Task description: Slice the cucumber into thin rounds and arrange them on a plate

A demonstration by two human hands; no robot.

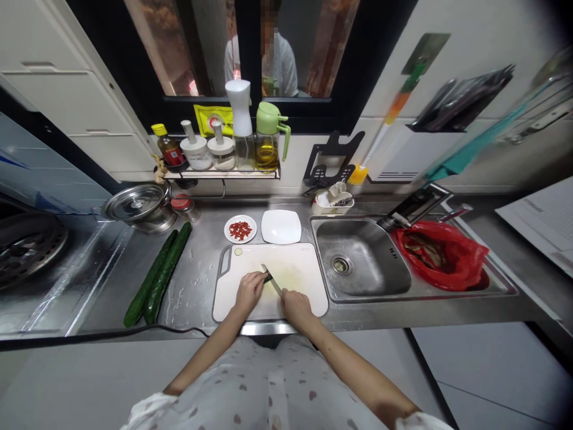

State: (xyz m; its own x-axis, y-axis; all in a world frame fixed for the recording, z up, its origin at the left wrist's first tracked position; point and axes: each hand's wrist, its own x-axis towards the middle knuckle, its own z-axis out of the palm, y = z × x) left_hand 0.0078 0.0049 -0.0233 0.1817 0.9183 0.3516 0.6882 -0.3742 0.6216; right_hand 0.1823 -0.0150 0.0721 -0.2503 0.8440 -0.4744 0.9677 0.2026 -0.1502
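Observation:
My right hand (296, 303) is closed around the handle of a kitchen knife (274, 283), whose blade points up and to the left. Beside the blade, the fingers of my left hand (249, 291) press on a small dark green cucumber piece (268, 278), mostly hidden by fingers and knife. Both hands are over a white cutting board (308, 260) with a damp greenish patch in its middle. One round cucumber slice (238, 252) lies at the board's upper left. Behind the board are a small plate (228, 235) of chopped red pieces and a bare white square plate (281, 227).
Two whole cucumbers (163, 278) lie left on the steel counter, near a lidded pot (143, 209) and red-lidded jar (184, 208). At right are the sink (364, 257) and a red plastic bag (465, 263). A seasoning shelf (224, 174) hangs behind; a cable (174, 329) runs along the front edge.

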